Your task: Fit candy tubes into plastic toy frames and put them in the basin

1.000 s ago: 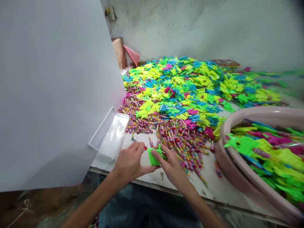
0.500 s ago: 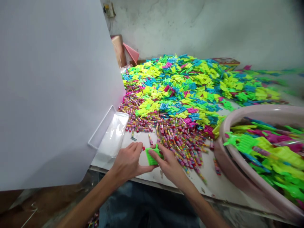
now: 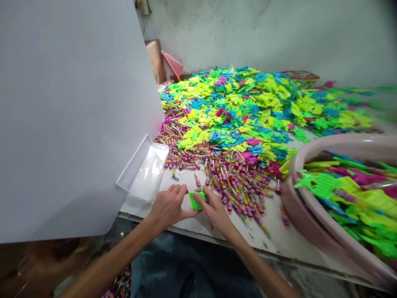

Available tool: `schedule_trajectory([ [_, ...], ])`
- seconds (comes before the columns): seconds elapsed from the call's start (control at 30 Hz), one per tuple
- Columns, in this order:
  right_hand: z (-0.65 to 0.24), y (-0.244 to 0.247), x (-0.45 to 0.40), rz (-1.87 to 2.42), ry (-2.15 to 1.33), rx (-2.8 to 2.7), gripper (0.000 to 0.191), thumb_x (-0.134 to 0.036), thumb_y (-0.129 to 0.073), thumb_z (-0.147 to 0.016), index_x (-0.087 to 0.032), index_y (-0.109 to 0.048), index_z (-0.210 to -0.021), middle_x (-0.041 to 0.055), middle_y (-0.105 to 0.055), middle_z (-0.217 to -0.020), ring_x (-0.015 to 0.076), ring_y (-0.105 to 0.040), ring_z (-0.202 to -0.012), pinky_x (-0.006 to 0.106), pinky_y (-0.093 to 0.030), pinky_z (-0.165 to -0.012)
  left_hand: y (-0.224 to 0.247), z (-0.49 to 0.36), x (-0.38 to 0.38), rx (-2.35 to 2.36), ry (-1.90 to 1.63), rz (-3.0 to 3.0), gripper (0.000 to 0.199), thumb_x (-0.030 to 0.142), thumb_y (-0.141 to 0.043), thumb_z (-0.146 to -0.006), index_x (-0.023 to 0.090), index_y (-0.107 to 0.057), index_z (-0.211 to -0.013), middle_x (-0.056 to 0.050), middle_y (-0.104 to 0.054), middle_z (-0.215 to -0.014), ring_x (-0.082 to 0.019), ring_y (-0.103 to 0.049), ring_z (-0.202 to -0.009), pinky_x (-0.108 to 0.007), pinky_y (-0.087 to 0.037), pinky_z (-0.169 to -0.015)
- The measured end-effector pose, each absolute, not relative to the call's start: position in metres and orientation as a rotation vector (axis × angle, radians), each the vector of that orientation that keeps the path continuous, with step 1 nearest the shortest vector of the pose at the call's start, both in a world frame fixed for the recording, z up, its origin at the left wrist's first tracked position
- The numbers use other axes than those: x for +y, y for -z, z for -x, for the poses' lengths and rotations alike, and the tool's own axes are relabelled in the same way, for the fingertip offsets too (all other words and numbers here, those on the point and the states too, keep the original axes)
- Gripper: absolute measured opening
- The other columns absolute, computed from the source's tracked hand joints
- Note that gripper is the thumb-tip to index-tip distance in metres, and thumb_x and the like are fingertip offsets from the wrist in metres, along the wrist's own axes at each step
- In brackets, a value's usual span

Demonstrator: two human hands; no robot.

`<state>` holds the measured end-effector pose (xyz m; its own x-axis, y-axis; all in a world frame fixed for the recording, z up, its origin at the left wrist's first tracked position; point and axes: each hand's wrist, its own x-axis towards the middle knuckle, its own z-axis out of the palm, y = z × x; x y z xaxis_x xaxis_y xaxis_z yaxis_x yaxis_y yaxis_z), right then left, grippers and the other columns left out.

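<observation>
So the right hand [image 3: 217, 212] had a flat green piece [image 3: 195, 202] in a close pinch, thumb across its face, just over the near edge of the worktop [image 3: 273, 236]. The left hand [image 3: 167, 207] was nearly closed round something mostly hidden, only a red bit [image 3: 187, 191] poking out, with its thumb stretched to the green piece's lower edge. Couldn't tell whether the two bits were joined.

Right past the fingers lay loads of loose sticks [image 3: 248, 203], slim, round, shiny, pink-labelled with multicoloured beady-looking sections. Behind them was a massive heap [image 3: 198, 136] of thin, moulded plastic in neon yellow, green, blue and magenta, some of it ribbed like combs.

As for how far along things were: one piece in hand, masses loose, and a good pile in the smooth, rounded pink tub [image 3: 296, 215] on the right, with at least one stick in there too. Off left, glossy, see-through bags [image 3: 155, 161] lay flat beside a big matte white sheet [image 3: 77, 103].
</observation>
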<state>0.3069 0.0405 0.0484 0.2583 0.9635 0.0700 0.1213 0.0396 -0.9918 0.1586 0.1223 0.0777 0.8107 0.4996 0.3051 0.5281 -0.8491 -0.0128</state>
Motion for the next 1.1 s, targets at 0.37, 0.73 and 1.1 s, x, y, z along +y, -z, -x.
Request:
schedule_trajectory([
  [0.37, -0.299, -0.028, 0.042, 1.42, -0.895, -1.116, 0.021, -0.038, -0.054, -0.092, -0.019, -0.057, -0.084, -0.0017, -0.057, -0.075, 0.015, -0.05, -0.068, 0.024, -0.038, -0.062, -0.053, -0.151, 0.139, -0.64, 0.248, 2.964, 0.049, 0.066, -0.05, -0.085, 0.017, -0.054, -0.086, -0.005, -0.063, -0.077, -0.023, -0.064, -0.077, -0.032, -0.046, -0.059],
  [0.73, -0.301, -0.023, 0.047, 1.388, -0.91, -1.004, 0.026, -0.043, -0.055, -0.09, -0.019, -0.061, -0.087, 0.0003, -0.061, -0.08, 0.0176, -0.055, -0.075, 0.026, -0.042, -0.069, -0.048, -0.155, 0.125, -0.771, 0.283, 2.975, 0.042, 0.059, -0.058, -0.084, 0.017, -0.054, -0.086, -0.005, -0.066, -0.074, -0.022, -0.067, -0.074, -0.029, -0.046, -0.058],
  [1.1, -0.306, -0.024, 0.053, 1.391, -0.962, -0.936, 0.033, -0.052, -0.063, -0.08, -0.019, -0.062, -0.077, 0.0, -0.061, -0.072, 0.0181, -0.055, -0.07, 0.027, -0.044, -0.065, -0.042, -0.156, 0.118, -0.713, 0.224, 2.992, 0.04, 0.052, -0.047, -0.094, 0.014, -0.056, -0.09, -0.008, -0.067, -0.073, -0.024, -0.068, -0.07, -0.031, -0.048, -0.054],
])
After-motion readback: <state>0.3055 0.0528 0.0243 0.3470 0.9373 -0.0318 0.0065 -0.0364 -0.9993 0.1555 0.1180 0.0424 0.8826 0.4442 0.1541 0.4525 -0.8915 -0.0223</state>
